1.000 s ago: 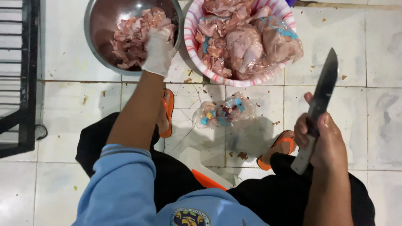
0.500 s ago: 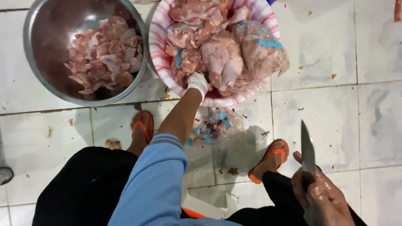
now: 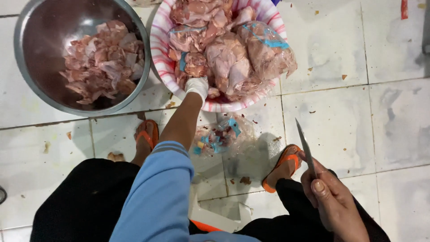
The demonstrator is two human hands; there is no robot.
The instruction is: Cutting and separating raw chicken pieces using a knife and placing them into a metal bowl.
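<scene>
Left hand (image 3: 197, 86) reached basin (image 3: 157, 49) near rim, gripping chicken (image 3: 224, 58); right hand (image 3: 333, 201) clamps knife (image 3: 306, 148) over bare tile.

The single head-worn camera looks almost straight down from above the person. It sits close over the tiled floor (image 3: 349, 112), knees and feet.

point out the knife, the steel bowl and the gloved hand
knife (image 3: 304, 145), head view, middle of the blade
steel bowl (image 3: 49, 54), head view, bare inner wall
left hand (image 3: 197, 86), head view, back of the white glove
</scene>
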